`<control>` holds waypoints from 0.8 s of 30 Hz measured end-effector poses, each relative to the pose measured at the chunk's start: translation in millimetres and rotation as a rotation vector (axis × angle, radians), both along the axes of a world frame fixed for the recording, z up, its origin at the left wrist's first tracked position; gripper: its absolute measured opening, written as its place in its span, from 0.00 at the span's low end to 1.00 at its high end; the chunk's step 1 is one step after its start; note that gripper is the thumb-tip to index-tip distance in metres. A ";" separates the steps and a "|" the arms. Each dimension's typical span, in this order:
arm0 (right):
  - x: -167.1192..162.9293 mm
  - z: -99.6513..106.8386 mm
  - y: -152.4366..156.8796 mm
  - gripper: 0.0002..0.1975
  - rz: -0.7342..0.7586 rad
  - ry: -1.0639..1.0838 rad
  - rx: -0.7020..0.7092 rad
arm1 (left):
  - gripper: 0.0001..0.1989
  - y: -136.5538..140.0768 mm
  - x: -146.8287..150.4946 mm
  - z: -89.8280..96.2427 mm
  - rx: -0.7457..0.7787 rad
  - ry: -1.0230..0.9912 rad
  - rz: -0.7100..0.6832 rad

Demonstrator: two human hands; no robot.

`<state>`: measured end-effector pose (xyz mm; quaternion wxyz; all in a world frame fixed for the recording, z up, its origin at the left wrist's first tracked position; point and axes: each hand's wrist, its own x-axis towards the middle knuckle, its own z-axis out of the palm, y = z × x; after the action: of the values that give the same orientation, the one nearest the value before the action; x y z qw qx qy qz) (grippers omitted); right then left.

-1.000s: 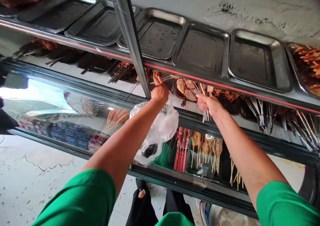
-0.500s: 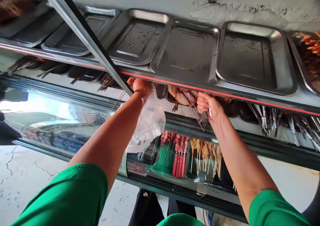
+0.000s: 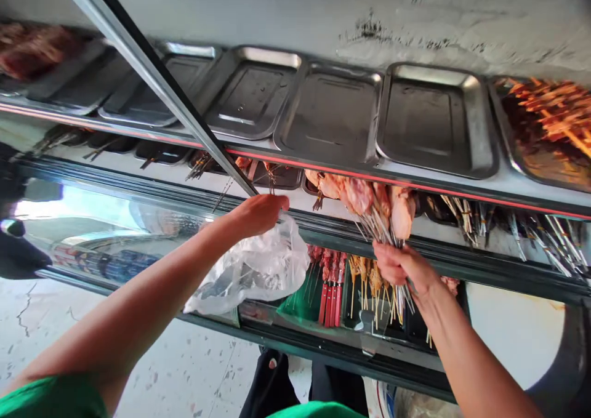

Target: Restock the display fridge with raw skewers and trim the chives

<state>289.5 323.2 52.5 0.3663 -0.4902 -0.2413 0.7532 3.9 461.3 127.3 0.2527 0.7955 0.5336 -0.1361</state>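
My right hand (image 3: 401, 265) is closed round the metal sticks of a bunch of meat skewers (image 3: 379, 216). Their pale pink meat pieces point up and away, just in front of the shelf edge. My left hand (image 3: 264, 213) grips the top of a clear plastic bag (image 3: 258, 273), which hangs below it over the cabinet's front; its fingertips are partly hidden. Behind the left hand, a dark tray (image 3: 289, 176) under the shelf holds a few skewers.
Bare metal trays (image 3: 330, 113) line the upper shelf, with orange-red skewers (image 3: 554, 113) at the right. A slanted metal post (image 3: 152, 76) crosses at the left. Below, behind glass, lie red-handled skewers (image 3: 329, 304) and wooden-stick skewers (image 3: 372, 282). More metal sticks (image 3: 561, 242) jut out at right.
My right hand has drawn the skewers out from under the shelf, down towards me. My left hand has come out from beneath the shelf with the bag, which hangs lower and more spread.
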 end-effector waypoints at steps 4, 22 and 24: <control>-14.8 -1.4 -62.0 0.23 -0.013 0.051 -0.054 | 0.07 -30.2 -46.1 25.5 -0.537 -0.107 0.096; -72.5 98.2 -175.2 0.22 0.310 -0.032 -0.019 | 0.19 -85.6 -90.5 133.1 -0.264 -0.238 0.834; -87.6 102.7 -176.9 0.22 0.296 -0.084 0.024 | 0.18 -89.8 -88.4 142.8 -0.254 -0.269 0.846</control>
<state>201.9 146.3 155.2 0.2466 -0.4758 -0.3349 0.7750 -84.5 371.6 270.1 0.4485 0.4813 0.7529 0.0193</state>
